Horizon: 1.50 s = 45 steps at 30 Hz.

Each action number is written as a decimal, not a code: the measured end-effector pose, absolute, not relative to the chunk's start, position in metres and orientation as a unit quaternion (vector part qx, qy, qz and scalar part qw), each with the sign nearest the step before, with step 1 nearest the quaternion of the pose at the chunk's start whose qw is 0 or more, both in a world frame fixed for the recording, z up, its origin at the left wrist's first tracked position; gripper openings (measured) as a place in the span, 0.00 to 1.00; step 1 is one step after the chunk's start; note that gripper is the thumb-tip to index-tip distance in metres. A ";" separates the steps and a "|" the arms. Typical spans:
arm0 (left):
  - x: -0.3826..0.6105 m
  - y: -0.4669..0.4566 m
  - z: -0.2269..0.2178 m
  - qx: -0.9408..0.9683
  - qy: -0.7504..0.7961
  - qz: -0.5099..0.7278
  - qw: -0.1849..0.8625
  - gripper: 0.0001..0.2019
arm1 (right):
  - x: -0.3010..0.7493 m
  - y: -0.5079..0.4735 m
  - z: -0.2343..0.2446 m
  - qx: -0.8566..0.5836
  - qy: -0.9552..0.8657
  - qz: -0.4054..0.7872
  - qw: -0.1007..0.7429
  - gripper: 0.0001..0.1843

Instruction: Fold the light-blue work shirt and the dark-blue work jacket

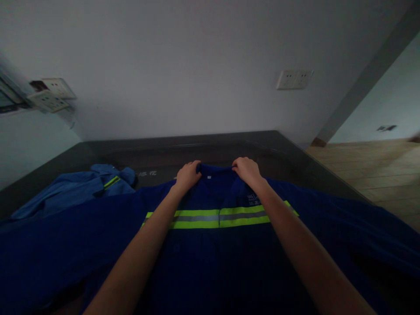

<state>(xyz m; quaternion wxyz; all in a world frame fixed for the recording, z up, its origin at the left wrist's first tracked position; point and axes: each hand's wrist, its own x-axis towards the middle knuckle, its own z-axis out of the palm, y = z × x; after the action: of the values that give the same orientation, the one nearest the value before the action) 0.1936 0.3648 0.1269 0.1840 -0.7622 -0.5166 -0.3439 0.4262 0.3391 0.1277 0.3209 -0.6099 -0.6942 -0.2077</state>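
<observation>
A dark blue work jacket lies spread front side up, its sleeves stretched out to both sides. Yellow-green and grey reflective bands cross its chest, and small white lettering shows on the chest at the right. My left hand pinches the left end of the collar. At the collar's right end, my right hand grips the cloth between thumb and fingers. Between the two hands the collar is held out, with a small pale label inside the neck.
The dark table stands against a white wall. A lighter blue garment with a yellow-green stripe lies crumpled at the left. Wall sockets are above the table; wooden floor shows at the right.
</observation>
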 end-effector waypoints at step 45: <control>0.189 0.351 0.143 -0.717 -0.572 -0.323 0.235 0.13 | 0.414 0.345 0.121 -0.600 -0.706 -0.205 0.316 0.15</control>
<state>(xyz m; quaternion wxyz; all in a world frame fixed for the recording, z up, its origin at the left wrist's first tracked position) 0.1886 0.3512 0.1430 0.2347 -0.7166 -0.5718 -0.3231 0.4142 0.3447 0.1211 0.3159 -0.5997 -0.7062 -0.2046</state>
